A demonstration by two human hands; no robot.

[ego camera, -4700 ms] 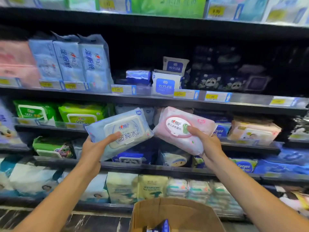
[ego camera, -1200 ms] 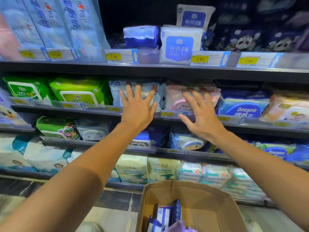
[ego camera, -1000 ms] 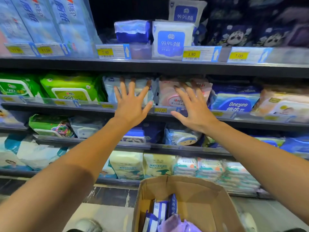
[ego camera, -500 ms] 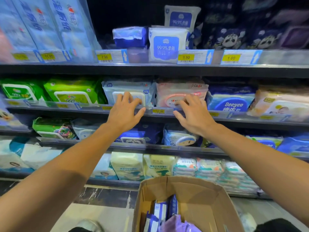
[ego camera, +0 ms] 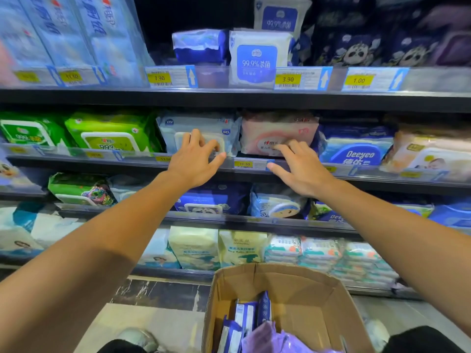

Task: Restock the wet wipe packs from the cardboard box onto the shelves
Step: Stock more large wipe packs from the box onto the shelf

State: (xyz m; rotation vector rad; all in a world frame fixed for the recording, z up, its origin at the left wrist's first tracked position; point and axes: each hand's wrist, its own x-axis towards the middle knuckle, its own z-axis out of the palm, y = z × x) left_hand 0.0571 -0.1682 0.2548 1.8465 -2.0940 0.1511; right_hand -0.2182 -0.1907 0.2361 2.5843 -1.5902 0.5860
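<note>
Fingers of both hands, which were spread flat against the packs a second ago, are now bent and drawn back to the shelf edge (ego camera: 254,171). The left hand (ego camera: 195,161) hangs with loosely curled fingers just in front of the pale blue wipe pack (ego camera: 201,128) and holds nothing; whether the fingertips touch the white lid I cannot tell. The right hand (ego camera: 303,169) is also relaxed and empty, its fingertips at the lower label of the pink wipe pack (ego camera: 277,128), thumb over the yellow price tag (ego camera: 244,164). Both packs, which the hands carried some seconds ago, now lie side by side on the second shelf, touching each other, between the green packs (ego camera: 109,131) on the left and the blue Deeyeo pack (ego camera: 356,146) on the right.

Above the two packs the dark underside of the upper shelf (ego camera: 229,100) sits close, so little room is left over them. In front of the shelves the space between the forearms is open down to the cardboard box (ego camera: 293,286), which stands low in the middle.

At the far left the tall blue packs (ego camera: 76,34) are blurred and their print is not readable. Inside the box some blue and white packs (ego camera: 244,317) stand on edge, and a purple wrapper (ego camera: 270,340) is cut off by the lower border. At the top right the dark packs with panda faces (ego camera: 356,52) are dim and hard to make out.
</note>
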